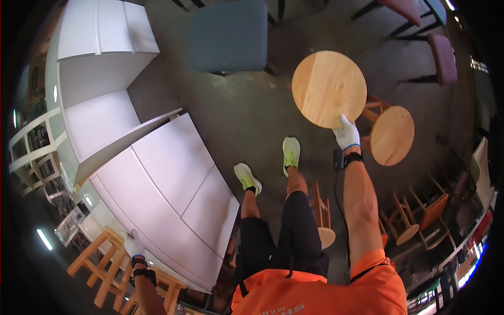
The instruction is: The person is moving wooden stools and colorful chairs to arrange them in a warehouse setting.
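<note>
My right hand (347,133), in a white knit glove, grips the near edge of a round wooden seat (328,88), with the thumb on its top face. What lies beneath that seat is hidden. Just right of the hand is a second round-topped wooden stool (392,136), its legs partly covered. Far to the lower left, my gloved left hand (134,243) is beside a wooden stool frame (105,262), near the white cabinet (165,189). Whether its fingers close on the frame cannot be made out. Another wooden frame (167,285) shows below it.
A padded blue-grey chair seat (230,35) stands ahead. Reddish chairs (441,59) are at the upper right. An open white cabinet compartment (100,118) fills the left. A small stool (326,236) stands by my right leg, with several wooden stools and chairs (407,234) farther right.
</note>
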`<state>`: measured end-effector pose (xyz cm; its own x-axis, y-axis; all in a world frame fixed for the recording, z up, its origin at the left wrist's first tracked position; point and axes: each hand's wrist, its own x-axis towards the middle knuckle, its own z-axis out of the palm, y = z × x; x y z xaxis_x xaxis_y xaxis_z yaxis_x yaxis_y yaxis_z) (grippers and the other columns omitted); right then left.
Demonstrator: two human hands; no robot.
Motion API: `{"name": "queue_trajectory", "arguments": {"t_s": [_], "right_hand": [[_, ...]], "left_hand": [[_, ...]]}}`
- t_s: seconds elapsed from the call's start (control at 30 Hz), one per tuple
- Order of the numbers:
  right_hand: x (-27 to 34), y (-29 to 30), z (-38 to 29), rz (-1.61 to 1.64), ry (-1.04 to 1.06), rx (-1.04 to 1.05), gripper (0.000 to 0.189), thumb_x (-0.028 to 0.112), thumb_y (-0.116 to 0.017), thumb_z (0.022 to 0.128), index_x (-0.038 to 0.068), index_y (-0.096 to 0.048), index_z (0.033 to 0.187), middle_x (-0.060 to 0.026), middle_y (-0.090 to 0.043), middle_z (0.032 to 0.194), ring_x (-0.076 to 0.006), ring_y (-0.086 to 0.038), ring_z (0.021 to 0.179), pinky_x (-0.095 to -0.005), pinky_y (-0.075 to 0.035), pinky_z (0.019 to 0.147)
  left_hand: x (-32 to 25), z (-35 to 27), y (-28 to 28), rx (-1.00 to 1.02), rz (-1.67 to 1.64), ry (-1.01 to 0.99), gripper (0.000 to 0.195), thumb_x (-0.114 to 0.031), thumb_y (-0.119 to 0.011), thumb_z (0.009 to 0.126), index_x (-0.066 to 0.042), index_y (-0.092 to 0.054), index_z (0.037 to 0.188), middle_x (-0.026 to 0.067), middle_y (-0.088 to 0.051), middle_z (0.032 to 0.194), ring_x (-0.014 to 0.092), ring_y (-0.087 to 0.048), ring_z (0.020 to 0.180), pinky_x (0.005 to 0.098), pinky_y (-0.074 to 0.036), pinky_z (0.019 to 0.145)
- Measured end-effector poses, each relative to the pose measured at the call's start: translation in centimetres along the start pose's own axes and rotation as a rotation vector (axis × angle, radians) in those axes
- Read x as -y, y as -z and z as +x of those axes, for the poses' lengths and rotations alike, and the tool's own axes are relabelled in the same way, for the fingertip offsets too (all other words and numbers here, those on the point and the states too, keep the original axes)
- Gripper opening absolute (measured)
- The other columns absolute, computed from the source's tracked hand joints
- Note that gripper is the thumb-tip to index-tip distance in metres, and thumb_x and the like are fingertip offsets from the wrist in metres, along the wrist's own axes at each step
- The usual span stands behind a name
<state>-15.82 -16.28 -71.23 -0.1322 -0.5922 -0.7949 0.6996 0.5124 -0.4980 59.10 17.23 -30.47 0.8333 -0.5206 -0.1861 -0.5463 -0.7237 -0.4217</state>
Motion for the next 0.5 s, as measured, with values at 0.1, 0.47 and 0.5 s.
{"name": "queue_trajectory", "arguments": {"t_s": [0.1,0.47,0.5], "right_hand": [[0.9,-2.4,-0.3,-0.019,-0.048,0.000,0.036,0.012,-0.064,0.098,0.012,-0.055,0.133,-0.0047,-0.063,0.130,-0.0248,-0.060,0.122,-0.0459,-0.050,0.103],[0.8,-9.4,-3.9,-0.136,-0.024,0.050,0.035,0.005,-0.069,0.089,0.017,-0.059,0.121,-0.0038,-0.068,0.110,-0.0220,-0.067,0.098,-0.0390,-0.054,0.077],[0.8,-10.0,-5.2,-0.159,-0.019,0.060,0.034,0.004,-0.069,0.089,0.015,-0.059,0.120,-0.0035,-0.067,0.109,-0.0212,-0.066,0.097,-0.0383,-0.054,0.076]], "left_hand": [[-0.5,0.2,0.0,0.057,0.022,0.074,0.064,-0.037,-0.053,0.100,0.010,-0.042,0.142,0.0358,-0.066,0.102,0.051,-0.064,0.096,0.0532,-0.051,0.084],[-2.7,-1.0,0.4,0.031,-0.032,0.144,0.068,-0.036,-0.053,0.097,0.004,-0.035,0.149,0.0342,-0.067,0.099,0.050,-0.066,0.094,0.0574,-0.051,0.082],[-2.6,-0.9,0.4,0.022,-0.040,0.159,0.068,-0.036,-0.053,0.097,0.004,-0.035,0.149,0.0342,-0.068,0.099,0.050,-0.066,0.093,0.0573,-0.052,0.082]]}}
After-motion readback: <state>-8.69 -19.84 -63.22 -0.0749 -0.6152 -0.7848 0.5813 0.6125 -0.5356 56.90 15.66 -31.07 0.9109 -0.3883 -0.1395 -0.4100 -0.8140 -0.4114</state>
